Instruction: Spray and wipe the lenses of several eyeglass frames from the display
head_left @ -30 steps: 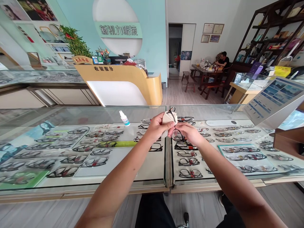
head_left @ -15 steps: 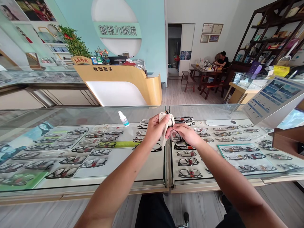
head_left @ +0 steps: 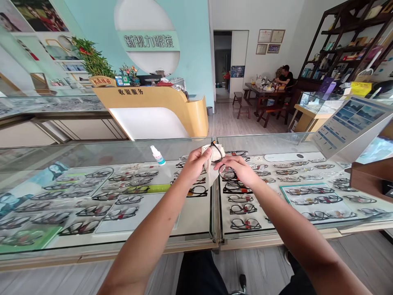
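Observation:
Above the glass counter, my left hand point(head_left: 197, 163) is closed on a cream cloth point(head_left: 211, 174), its thumb pressed against the cloth near one lens. Part of the cloth hangs down below the fingers. A pair of dark-framed eyeglasses point(head_left: 227, 173) is between my hands, with one lens rim in front of the cloth and the other below my right fingers. My right hand point(head_left: 238, 168) pinches the eyeglasses around the middle of the frame. To the left, a white spray bottle point(head_left: 157, 155) with a blue band stands on the glass.
The glass display counter point(head_left: 196, 241) holds rows of eyeglasses, seen through its top. A slanted information board point(head_left: 353, 127) and a brown box point(head_left: 373, 180) are at the right. Beyond are a reception desk point(head_left: 196, 114) and a person point(head_left: 286, 78) seated at a wooden table.
My left hand and the cloth have shifted slightly left, and more of the eyeglasses' rims now shows. My right hand keeps its pinch. The whole view has shifted a little.

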Demonstrator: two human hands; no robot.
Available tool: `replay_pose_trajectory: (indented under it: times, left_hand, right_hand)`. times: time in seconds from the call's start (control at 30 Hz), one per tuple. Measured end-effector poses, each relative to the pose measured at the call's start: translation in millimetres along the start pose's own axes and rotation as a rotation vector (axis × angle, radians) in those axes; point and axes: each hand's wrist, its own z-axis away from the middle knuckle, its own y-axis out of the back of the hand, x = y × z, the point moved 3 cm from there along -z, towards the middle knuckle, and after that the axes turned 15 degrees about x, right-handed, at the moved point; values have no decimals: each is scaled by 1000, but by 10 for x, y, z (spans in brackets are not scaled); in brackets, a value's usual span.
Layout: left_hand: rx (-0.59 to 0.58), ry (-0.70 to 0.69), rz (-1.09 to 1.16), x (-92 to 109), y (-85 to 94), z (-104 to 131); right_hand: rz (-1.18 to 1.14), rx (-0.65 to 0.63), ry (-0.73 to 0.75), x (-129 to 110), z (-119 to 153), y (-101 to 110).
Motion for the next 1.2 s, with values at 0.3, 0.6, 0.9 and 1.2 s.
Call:
replay_pose_trajectory:
  times: [0.3, 0.6, 0.9, 1.2]
  left_hand:
    - [-168, 39, -129, 56, 25, 26]
    - [-286, 83, -74, 89, -5, 25]
    - [-270, 90, -68, 187, -92, 106]
    - [-302, 84, -121, 214, -133, 152]
  right_hand:
    - [-66, 6, -45, 10, 3, -8]
    - [-132, 52, -144, 87, -2, 18]
    - [-126, 20, -168, 114, 8, 15]
    - [-111, -28, -157, 91, 0, 1]
